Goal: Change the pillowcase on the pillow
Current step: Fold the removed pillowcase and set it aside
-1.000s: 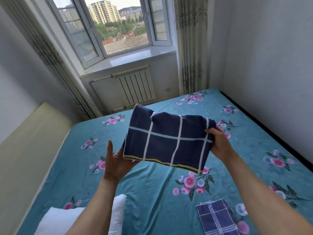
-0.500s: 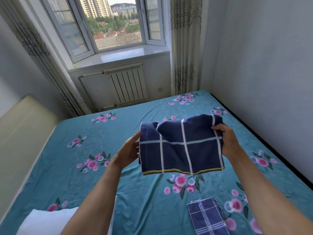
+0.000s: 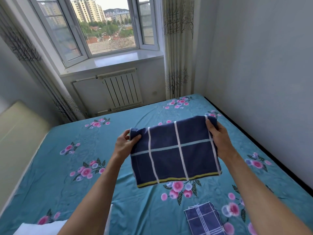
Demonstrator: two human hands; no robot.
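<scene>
Pillowcase (image 3: 176, 153) pinched at top corners between both hands, above bed (image 3: 67, 184).

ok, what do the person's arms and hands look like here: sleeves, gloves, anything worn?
Both arms are bare up to the frame's bottom edge: no sleeves visible. The left hand and right hand are ungloved, with no watch, rings or wristbands visible. No markings or cables on either forearm.
</scene>
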